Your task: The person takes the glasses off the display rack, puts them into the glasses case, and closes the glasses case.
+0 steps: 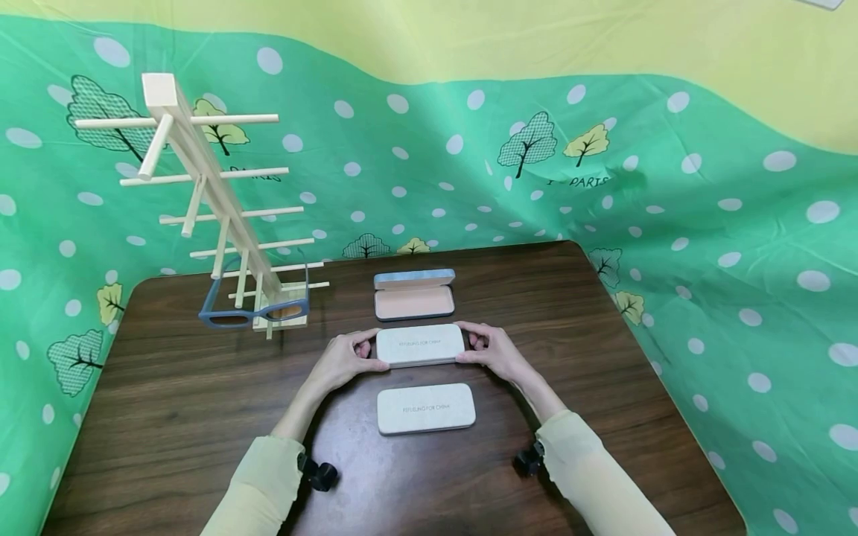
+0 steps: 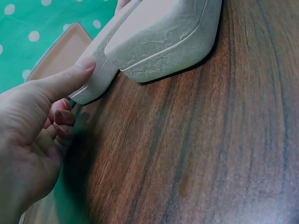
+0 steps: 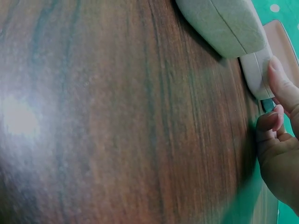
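Note:
A pale closed glasses case (image 1: 420,345) with small lettering on its lid lies crosswise between my two hands. At its left end, my left hand (image 1: 345,361) grips it by thumb and fingers. My right hand (image 1: 497,355) pinches the opposite end the same way. In the left wrist view the thumb presses the side of this case (image 2: 96,81), the other fingers curling behind. A second pale closed case (image 1: 426,420) sits nearer to me, untouched. Just beyond the held one stands an open case (image 1: 414,304) with a pinkish lining and a blue-edged lid, nothing inside.
On the left rises a wooden peg stand (image 1: 217,186) with blue-framed glasses (image 1: 251,320) hung low on it. The dark wood table (image 1: 167,417) backs onto a green dotted cloth (image 1: 429,164). Black devices (image 1: 324,476) are strapped at both wrists.

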`<state>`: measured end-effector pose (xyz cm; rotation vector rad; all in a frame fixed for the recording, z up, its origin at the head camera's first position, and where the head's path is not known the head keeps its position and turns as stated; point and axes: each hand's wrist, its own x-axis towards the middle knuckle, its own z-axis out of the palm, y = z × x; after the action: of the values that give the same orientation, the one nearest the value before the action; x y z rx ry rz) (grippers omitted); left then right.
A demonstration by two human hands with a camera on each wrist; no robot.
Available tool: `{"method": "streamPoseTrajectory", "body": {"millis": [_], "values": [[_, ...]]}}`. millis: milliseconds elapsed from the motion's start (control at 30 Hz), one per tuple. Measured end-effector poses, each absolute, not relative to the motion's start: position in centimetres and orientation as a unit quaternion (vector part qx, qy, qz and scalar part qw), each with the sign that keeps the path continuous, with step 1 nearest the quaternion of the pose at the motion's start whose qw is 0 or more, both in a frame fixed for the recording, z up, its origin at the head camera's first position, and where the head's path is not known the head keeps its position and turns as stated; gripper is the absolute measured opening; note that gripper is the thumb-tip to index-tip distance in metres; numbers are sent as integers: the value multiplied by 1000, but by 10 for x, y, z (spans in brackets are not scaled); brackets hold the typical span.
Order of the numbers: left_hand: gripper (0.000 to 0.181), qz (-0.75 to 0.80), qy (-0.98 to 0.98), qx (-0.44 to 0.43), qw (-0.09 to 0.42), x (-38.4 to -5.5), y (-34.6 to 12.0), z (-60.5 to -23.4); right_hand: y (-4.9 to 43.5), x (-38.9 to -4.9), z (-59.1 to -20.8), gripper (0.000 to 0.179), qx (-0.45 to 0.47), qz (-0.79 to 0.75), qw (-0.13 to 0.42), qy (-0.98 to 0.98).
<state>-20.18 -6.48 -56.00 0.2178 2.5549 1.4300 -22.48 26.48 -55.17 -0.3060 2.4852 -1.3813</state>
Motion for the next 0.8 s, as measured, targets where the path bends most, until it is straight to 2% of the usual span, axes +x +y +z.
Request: {"method": "streamPoseTrajectory", "body": {"millis": [600,800], "values": [[75,487,862,63,126,-199,-64,-558,262,-221,-549,66,-100,-485,147,856],[75,487,863,63,119,-199,-63,-558,263,-221,-547,65,-95,-486,155,855]]}}
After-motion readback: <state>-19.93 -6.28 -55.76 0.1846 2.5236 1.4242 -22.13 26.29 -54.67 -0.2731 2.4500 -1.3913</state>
